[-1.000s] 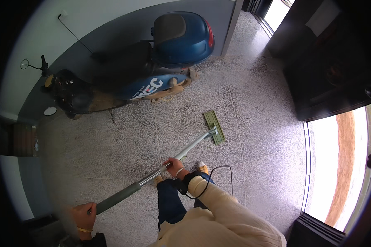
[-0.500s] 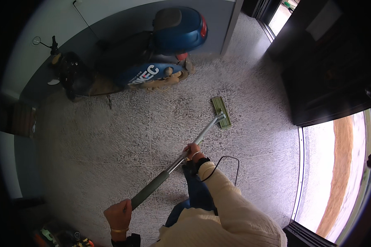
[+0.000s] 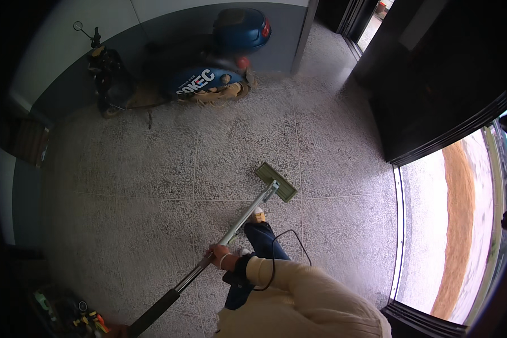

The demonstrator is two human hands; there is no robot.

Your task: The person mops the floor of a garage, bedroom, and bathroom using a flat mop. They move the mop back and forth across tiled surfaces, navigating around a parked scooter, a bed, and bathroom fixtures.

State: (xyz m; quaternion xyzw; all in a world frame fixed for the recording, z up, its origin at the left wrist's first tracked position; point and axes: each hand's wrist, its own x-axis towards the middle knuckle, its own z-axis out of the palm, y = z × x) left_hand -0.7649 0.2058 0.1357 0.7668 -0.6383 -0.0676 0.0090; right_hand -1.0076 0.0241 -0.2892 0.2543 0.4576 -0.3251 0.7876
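A: Hands?

B: Apart. Right hand (image 3: 218, 255) is wrapped round the silver pole of a flat mop (image 3: 242, 219). Left hand (image 3: 117, 331) is mostly cut off by the lower edge, next to the near end of the dark grip (image 3: 155, 313); can't tell how its fingers sit.

A: Right arm?

B: White band (image 3: 224, 260) on the wrist, black cuff (image 3: 240, 266) behind it, thin black cable (image 3: 292, 231) looping out, then cream sleeve (image 3: 290, 271).

A: Mop position?

B: Pole slants from lower left up to centre. Green rectangular mop head (image 3: 284, 190) on the speckled floor (image 3: 135, 163), just ahead of 1 tan-and-white shoe (image 3: 258, 216).

A: Further out?

B: Blue scooter (image 3: 180, 81) by the wall (image 3: 56, 62), upper left, blue rear box (image 3: 239, 31) on it. Lower left: dark clutter (image 3: 79, 315) with green, yellow and orange bits, too dim to sort. Right: dark door panel (image 3: 434, 96), bright opening, metal sill (image 3: 400, 225), brown strip (image 3: 459, 214) outside.
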